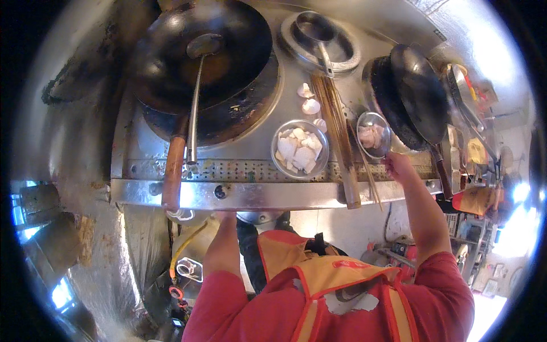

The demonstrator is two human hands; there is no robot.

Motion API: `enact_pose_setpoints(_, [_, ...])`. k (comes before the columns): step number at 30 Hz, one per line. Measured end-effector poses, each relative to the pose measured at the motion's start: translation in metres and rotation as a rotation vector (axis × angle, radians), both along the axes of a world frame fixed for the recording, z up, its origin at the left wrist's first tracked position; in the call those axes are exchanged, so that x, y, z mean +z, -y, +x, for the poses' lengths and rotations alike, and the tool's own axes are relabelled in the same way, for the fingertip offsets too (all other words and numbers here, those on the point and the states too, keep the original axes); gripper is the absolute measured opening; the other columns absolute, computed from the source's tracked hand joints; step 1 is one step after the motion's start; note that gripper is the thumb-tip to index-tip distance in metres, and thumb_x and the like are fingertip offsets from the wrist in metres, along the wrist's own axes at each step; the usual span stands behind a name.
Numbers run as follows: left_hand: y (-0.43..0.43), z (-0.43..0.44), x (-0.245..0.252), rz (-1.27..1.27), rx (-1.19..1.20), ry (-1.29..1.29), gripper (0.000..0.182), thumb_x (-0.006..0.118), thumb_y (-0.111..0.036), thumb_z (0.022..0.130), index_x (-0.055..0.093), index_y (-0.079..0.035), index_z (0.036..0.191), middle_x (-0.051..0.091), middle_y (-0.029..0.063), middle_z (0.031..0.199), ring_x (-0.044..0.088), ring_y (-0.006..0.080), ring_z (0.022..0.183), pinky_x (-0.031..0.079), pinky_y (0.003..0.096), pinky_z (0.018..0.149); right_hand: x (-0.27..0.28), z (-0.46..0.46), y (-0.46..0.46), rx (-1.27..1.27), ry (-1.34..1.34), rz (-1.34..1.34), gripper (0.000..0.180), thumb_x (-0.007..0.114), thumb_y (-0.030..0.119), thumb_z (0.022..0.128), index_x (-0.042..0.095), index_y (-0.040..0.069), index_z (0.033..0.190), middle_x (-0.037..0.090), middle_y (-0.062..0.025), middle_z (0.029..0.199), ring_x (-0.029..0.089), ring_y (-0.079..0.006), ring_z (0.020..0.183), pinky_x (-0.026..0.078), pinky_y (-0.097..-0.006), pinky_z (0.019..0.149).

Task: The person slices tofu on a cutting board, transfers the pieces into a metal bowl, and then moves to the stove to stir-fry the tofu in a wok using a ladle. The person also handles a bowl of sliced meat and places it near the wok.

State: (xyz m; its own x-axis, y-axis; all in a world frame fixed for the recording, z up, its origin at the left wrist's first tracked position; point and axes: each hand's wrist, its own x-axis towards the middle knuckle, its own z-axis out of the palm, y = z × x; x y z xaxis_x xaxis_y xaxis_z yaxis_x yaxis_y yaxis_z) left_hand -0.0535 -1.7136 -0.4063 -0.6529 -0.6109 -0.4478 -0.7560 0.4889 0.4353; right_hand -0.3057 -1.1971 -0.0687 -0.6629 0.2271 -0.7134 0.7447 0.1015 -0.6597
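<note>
My right hand (400, 166) grips the near rim of a small metal bowl (373, 136) with pale pink raw meat pieces inside. The bowl is tilted over the stove top, right of a long bamboo brush. My left forearm reaches under the stove's front edge, and the left hand is hidden there. A metal bowl of white chunks (300, 149) stands at the middle of the stove's front. Eggshells (310, 106) lie behind it. At the left, a large black wok (205, 55) with a wooden handle sits on a burner and holds a metal ladle (195, 102).
The bamboo brush (335, 128) and thin sticks (368, 171) cross the stove's metal front edge (273, 194). A small pan (315, 26) rests on a round metal basin (346, 60) at the back. Another black wok (419, 94) leans at the right, beside containers and utensils.
</note>
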Motion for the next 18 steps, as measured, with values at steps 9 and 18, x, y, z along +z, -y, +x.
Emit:
enact_pose_setpoints(9, [-0.009,-0.002,0.019,0.147,0.117,-0.325,0.043,0.053,-0.038,0.089,0.061,-0.001,0.111,0.061,0.0168,0.114,0.057,0.0294,0.104,0.044,0.0395,0.088,-0.014,0.006,-0.005,-0.046,-0.014,-0.201,0.028,0.06,0.024,0.088,0.056,0.001,0.104,0.061,-0.0126,0.087,0.057,-0.0207,0.072,0.05,-0.0311,0.061])
enact_pose_setpoints(18, [0.007,-0.002,0.015,0.188,-0.055,-0.199,0.042,0.049,-0.034,0.093,0.053,-0.006,0.123,0.057,0.0124,0.121,0.053,0.027,0.112,0.04,0.0371,0.096,0.011,0.024,0.022,0.175,-0.026,0.427,0.033,0.062,0.033,0.083,0.062,0.001,0.088,0.061,-0.0106,0.074,0.055,-0.0173,0.057,0.047,-0.0321,0.049])
